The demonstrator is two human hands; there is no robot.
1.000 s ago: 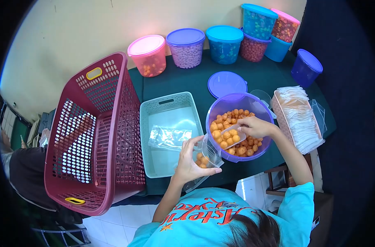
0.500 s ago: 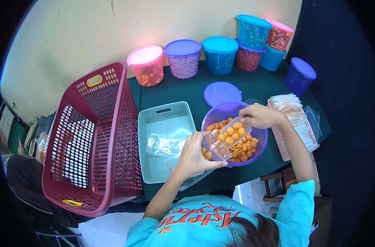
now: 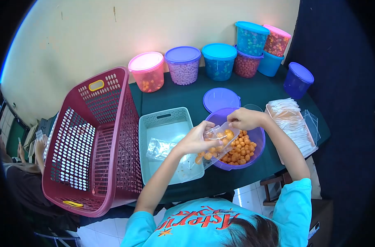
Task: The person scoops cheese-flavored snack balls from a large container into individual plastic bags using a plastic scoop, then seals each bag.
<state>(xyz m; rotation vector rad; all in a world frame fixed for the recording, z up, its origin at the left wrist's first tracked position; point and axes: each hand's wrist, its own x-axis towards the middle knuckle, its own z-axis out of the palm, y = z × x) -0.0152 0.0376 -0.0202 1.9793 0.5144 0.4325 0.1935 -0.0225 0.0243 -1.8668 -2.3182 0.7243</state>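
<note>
My left hand grips the mouth of a clear plastic bag, which hangs tilted beside a purple tub. Several orange puffed snack balls lie inside the bag. In my right hand is a clear scoop, its front end tipped into the bag's opening with orange balls at its lip. Below both hands, the purple tub holds many loose orange snack balls. A round purple lid rests on the table just behind the tub.
Left of the tub stands a pale green tray with clear plastic packets. A tall maroon basket is farther left. Lidded snack tubs line the wall. A pink basket of white-edged sleeves sits right. Another person is at far left.
The scoop has tipped leftward into the bag, and balls have slid from it into the bag. My left hand and the bag have tilted lower, toward the tray's corner.
</note>
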